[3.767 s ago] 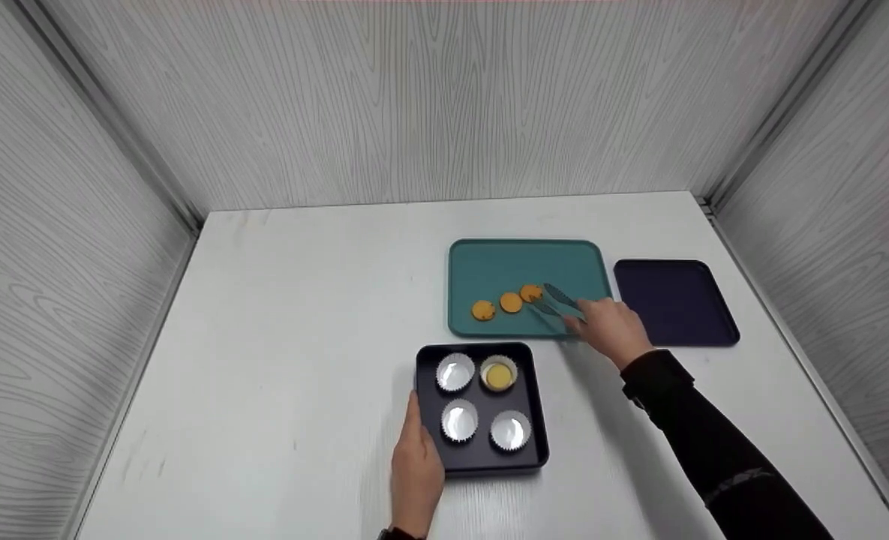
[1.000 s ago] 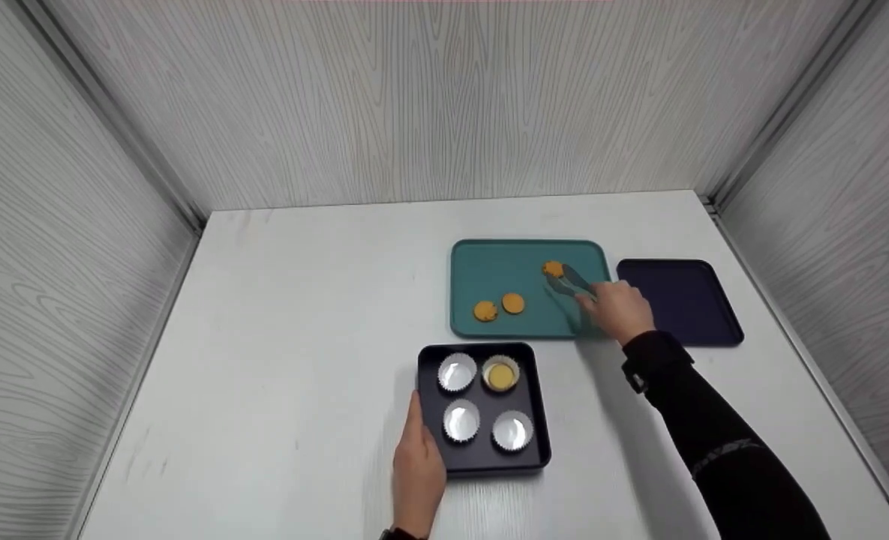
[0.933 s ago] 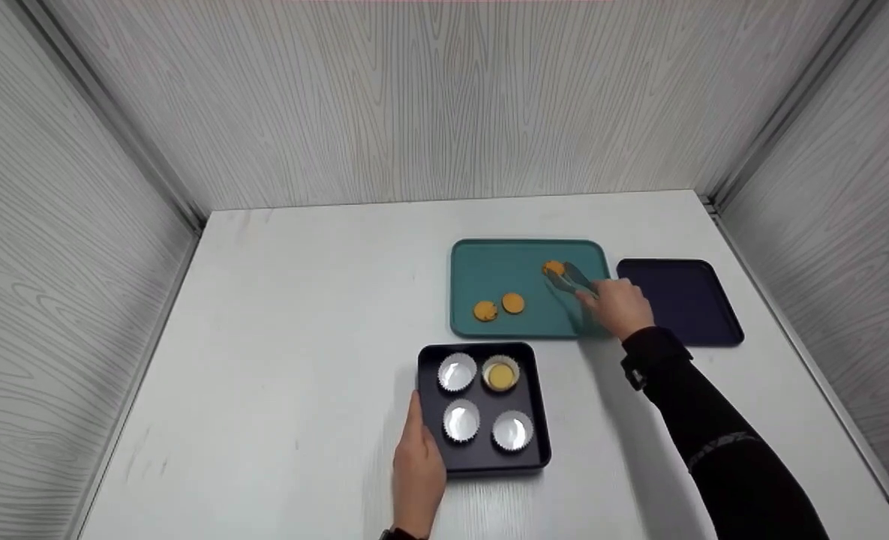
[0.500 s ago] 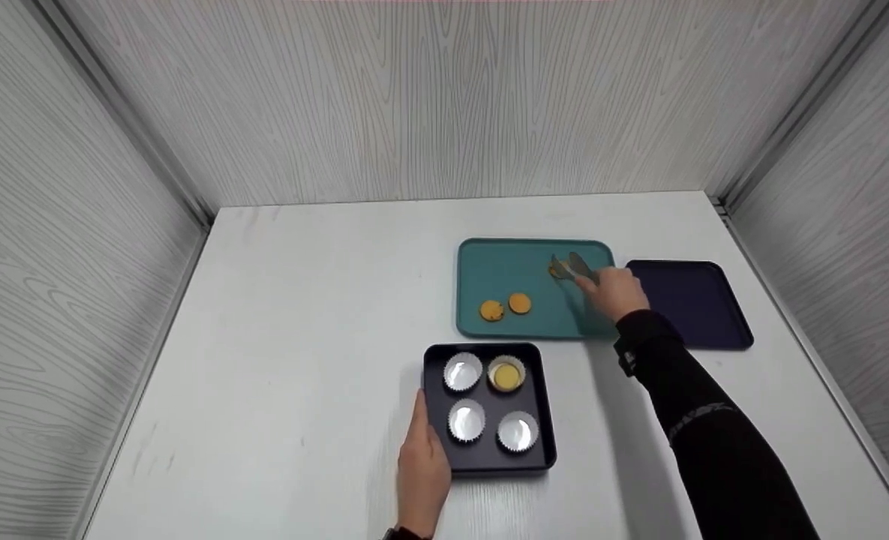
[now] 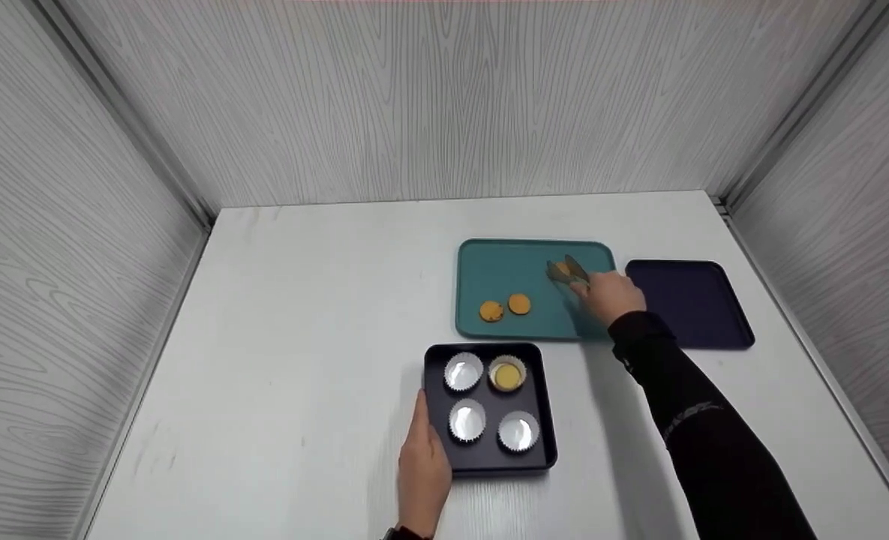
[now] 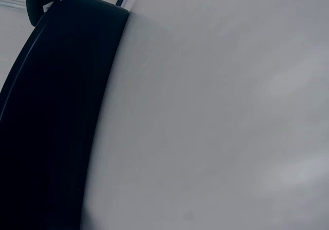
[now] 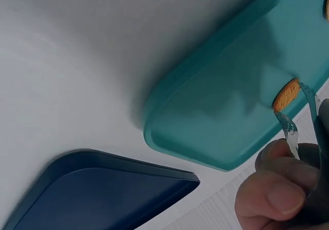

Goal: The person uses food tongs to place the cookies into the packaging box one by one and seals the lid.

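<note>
My right hand [image 5: 613,296] grips small tongs [image 7: 316,114] over the back right of a teal tray [image 5: 482,259]. Between the tong tips is a round orange-brown cookie [image 7: 286,95], tilted on edge in the right wrist view; whether it touches the tray is unclear. Two more cookies lie flat nearer the front, one left [image 5: 491,311] and one right [image 5: 519,304]. My left hand [image 5: 423,465] rests against the left wall of a dark square pan [image 5: 493,463], fingers extended along it. Inside the pan stand several silvery fluted cups [image 5: 467,420]; the back right cup [image 5: 518,361] holds a yellow disc.
A dark purple-blue tray [image 5: 690,304] lies right of the teal one, with a narrow gap between. White table surface [image 5: 294,337] stretches left of the pan. Wood-patterned panels [image 5: 429,105] stand at the back and both sides.
The cookie held by the tongs has moved from beside the other two toward the tray's back right. The tong tips now stand around it. My left hand and the pan stay put.
</note>
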Demonstrator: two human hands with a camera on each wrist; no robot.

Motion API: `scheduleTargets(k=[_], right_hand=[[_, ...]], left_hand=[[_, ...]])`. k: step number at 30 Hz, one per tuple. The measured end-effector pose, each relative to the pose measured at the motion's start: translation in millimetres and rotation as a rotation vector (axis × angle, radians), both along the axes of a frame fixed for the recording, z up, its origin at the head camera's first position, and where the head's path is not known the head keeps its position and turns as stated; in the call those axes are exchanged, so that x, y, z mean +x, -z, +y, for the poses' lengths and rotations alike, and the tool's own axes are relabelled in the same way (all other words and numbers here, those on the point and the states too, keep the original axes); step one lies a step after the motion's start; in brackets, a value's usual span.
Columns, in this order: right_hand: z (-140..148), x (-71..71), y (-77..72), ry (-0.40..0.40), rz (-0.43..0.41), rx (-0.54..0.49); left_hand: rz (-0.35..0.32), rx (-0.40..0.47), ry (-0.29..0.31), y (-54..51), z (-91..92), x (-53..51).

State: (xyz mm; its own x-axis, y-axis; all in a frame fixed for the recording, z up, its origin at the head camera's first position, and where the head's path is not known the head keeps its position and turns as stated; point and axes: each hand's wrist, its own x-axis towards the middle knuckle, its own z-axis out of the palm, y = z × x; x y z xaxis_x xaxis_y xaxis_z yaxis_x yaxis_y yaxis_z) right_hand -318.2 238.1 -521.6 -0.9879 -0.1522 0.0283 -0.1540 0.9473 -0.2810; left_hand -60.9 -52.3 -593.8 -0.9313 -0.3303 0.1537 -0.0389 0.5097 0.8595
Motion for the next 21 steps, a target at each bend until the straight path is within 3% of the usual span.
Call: scheduleTargets(k=[10, 21], right_hand=[[5.5, 9.1, -5.8, -0.085, 0.024, 0.068], [3.0, 8.0, 1.7, -0.139, 0.049, 0.141]], left_hand=[[-0.005, 0.007, -0.001, -1.2, -0.9, -2.2], [-0.015, 0.036, 0.002, -2.2, -2.5, -4.3]])
